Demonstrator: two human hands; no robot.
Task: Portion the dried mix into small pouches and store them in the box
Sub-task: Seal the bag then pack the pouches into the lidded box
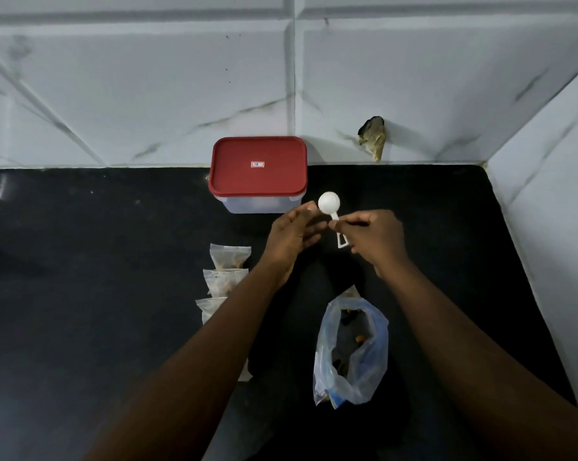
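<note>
Midway, a scoop (328,201) is pinched by the right hand (375,236), left hand (292,236) spread beside it; pouches (229,257) are lined on the worktop (114,261). Next, mix (359,338) is likely to be scooped from the bag (375,361).

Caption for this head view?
Right hand pinches white plastic scoop over black counter, near small clear pouches and red-lidded plastic box.

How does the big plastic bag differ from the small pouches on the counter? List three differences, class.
The big plastic bag is far larger than the small pouches. The bag gapes open at its mouth; the pouches lie flat. The bag stands alone, bluish; the pouches form a clear row. Both hold brown mix on the black counter.
</note>
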